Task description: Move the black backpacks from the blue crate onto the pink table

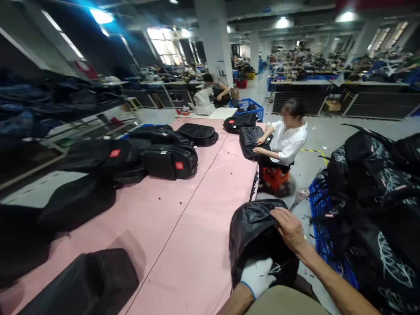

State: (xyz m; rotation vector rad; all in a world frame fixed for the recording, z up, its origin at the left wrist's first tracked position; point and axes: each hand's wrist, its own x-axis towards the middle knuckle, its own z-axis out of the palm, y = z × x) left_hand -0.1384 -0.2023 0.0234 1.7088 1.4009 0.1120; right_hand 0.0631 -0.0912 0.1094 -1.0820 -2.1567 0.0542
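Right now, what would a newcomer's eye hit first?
The pink table fills the middle, black bags along its left. At its near right edge, a gloved left hand and bare right hand handle another bag. Far right sits a heap of white-marked bags.

pale pillars (212, 30) rise from a grey floor (323, 129) beneath lit ceiling lamps (282, 22), with long worktables (300, 82) and bright windows (164, 46).

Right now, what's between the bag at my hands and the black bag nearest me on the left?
In the head view, pink cloth lies between the opened bag and the near-left bag, with a thin dark line running across it.
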